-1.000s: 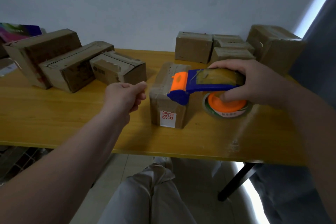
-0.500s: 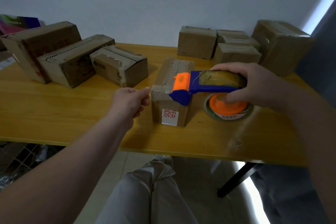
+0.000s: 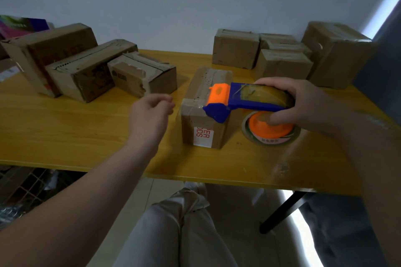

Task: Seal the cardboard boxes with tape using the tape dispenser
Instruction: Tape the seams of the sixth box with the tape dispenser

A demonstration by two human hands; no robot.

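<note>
Open tabletop (image 3: 65, 132) left of middle box (image 3: 200, 86)

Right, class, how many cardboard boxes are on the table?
9. Three left boxes, one centre box at the tape dispenser, five back-right boxes; others may be hidden behind them.

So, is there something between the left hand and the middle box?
Nothing visible. Only bare table lies between the left hand and the box. The dispenser, held by the right hand, is at the box's near top edge, off that path.
</note>
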